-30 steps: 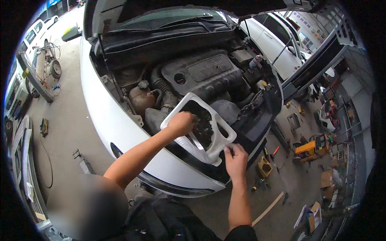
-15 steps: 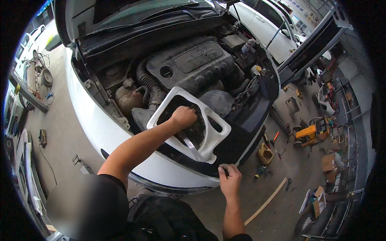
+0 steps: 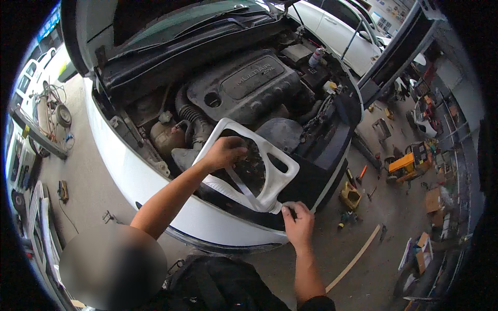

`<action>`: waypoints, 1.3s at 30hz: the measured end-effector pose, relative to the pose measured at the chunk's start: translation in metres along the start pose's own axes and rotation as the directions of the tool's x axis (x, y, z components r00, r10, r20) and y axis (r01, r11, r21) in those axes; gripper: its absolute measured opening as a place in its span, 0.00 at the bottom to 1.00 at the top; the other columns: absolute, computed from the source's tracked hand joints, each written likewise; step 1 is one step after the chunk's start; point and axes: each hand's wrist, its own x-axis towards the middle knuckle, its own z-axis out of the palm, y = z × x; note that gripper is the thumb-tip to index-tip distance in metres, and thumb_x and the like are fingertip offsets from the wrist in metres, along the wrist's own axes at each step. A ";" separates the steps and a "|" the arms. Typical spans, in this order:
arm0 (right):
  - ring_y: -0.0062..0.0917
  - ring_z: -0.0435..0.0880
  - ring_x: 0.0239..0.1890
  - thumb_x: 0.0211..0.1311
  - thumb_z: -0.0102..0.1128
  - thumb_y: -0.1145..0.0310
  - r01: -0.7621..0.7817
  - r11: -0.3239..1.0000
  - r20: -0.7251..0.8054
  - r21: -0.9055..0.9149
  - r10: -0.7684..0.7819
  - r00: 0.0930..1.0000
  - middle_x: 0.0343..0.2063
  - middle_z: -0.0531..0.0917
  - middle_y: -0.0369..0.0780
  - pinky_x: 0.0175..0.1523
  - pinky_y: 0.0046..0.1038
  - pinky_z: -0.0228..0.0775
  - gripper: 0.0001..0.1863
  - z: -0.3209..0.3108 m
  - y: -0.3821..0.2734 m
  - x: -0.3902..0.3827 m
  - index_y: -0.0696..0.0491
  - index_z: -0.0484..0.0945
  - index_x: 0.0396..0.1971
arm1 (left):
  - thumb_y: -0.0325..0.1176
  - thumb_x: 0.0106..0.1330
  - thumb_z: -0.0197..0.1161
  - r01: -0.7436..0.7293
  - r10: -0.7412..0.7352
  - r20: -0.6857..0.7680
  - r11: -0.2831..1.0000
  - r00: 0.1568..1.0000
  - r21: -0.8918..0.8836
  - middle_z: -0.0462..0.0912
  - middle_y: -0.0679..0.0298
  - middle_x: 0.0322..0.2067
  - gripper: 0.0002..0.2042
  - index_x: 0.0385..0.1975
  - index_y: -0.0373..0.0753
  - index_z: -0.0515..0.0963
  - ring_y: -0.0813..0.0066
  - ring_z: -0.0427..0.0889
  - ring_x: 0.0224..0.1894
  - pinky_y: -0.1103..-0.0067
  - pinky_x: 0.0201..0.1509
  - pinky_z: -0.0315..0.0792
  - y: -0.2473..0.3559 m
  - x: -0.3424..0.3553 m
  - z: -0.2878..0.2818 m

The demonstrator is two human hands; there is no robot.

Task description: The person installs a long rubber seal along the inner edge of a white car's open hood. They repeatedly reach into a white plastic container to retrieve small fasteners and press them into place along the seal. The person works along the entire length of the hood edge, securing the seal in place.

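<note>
A white plastic jug point(image 3: 282, 181) with a moulded handle and a large opening cut in its side lies across the front of the car's engine bay. Dark, mottled matter shows inside it. My left hand point(image 3: 226, 153) is over the cut opening with its fingers curled inward; what they hold, if anything, is hidden. From below that hand a pale strip point(image 3: 241, 185) slants toward the jug's neck; whether it belongs to the jug I cannot tell. My right hand point(image 3: 299, 224) has thumb and bent fingers closed at the neck point(image 3: 276, 208).
Behind the jug are the black engine cover point(image 3: 254, 78), a brownish coolant tank point(image 3: 168, 137) and a spray can point(image 3: 316, 57). The white bumper point(image 3: 233, 230) runs in front of me. On the floor at right stand a yellow cut-open container point(image 3: 351, 196) and a yellow machine point(image 3: 410, 163).
My right hand has moved up from beside the jug to its neck. My left hand has shifted a little left and turned within the opening. The whole view has tilted slightly.
</note>
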 end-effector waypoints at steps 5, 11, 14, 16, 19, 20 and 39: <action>0.34 0.81 0.28 0.53 0.63 0.76 0.211 0.972 -0.049 0.108 -0.206 0.977 0.28 0.80 0.43 0.33 0.30 0.71 0.07 0.013 -0.037 0.038 0.59 0.78 0.33 | 0.35 0.61 0.65 -0.081 0.080 -0.022 0.879 0.997 -0.470 0.78 0.68 0.30 0.11 0.39 0.37 0.76 0.81 0.74 0.31 0.83 0.36 0.68 0.024 -0.046 0.004; 0.34 0.82 0.29 0.51 0.64 0.78 0.599 0.797 0.013 0.073 -0.602 0.799 0.29 0.80 0.43 0.32 0.30 0.73 0.10 0.014 -0.088 0.072 0.58 0.79 0.35 | 0.30 0.60 0.64 0.006 0.082 0.160 0.875 0.984 -0.483 0.76 0.63 0.27 0.09 0.35 0.32 0.75 0.77 0.74 0.26 0.81 0.29 0.69 0.060 -0.085 0.008; 0.34 0.81 0.28 0.50 0.64 0.80 0.623 0.765 0.021 0.165 -0.634 0.773 0.28 0.80 0.42 0.32 0.29 0.73 0.10 0.011 -0.094 0.074 0.57 0.79 0.35 | 0.29 0.60 0.64 0.022 0.123 0.221 0.829 0.968 -0.559 0.78 0.62 0.30 0.11 0.38 0.30 0.75 0.77 0.76 0.28 0.82 0.31 0.71 0.063 -0.096 0.007; 0.34 0.81 0.28 0.49 0.63 0.81 0.613 0.754 -0.002 0.235 -0.630 0.776 0.28 0.80 0.42 0.33 0.29 0.73 0.10 0.009 -0.094 0.075 0.56 0.79 0.34 | 0.27 0.59 0.64 0.030 0.177 0.253 0.762 0.951 -0.647 0.79 0.62 0.33 0.13 0.40 0.28 0.75 0.78 0.77 0.30 0.83 0.33 0.71 0.065 -0.101 0.008; 0.31 0.80 0.31 0.49 0.63 0.82 0.517 0.762 -0.039 0.391 -0.547 0.836 0.28 0.80 0.41 0.36 0.27 0.72 0.10 0.014 -0.091 0.065 0.56 0.78 0.33 | 0.31 0.59 0.66 0.021 0.172 0.218 0.738 0.961 -0.675 0.78 0.63 0.31 0.13 0.39 0.32 0.75 0.76 0.76 0.29 0.82 0.32 0.71 0.075 -0.115 0.018; 0.30 0.80 0.32 0.50 0.63 0.82 0.481 0.754 -0.048 0.448 -0.517 0.855 0.28 0.80 0.40 0.37 0.26 0.72 0.10 0.016 -0.089 0.062 0.56 0.78 0.33 | 0.31 0.59 0.66 0.011 0.177 0.206 0.732 0.962 -0.682 0.78 0.63 0.31 0.12 0.39 0.32 0.75 0.76 0.76 0.29 0.81 0.31 0.72 0.076 -0.117 0.019; 0.35 0.80 0.30 0.48 0.61 0.82 0.691 0.670 -0.100 0.270 -0.695 0.712 0.28 0.79 0.41 0.34 0.31 0.73 0.11 0.004 -0.103 0.044 0.56 0.75 0.33 | 0.29 0.61 0.60 -0.007 0.225 0.316 0.824 0.922 -0.566 0.79 0.63 0.25 0.09 0.35 0.30 0.75 0.77 0.80 0.26 0.82 0.31 0.77 0.084 -0.135 0.020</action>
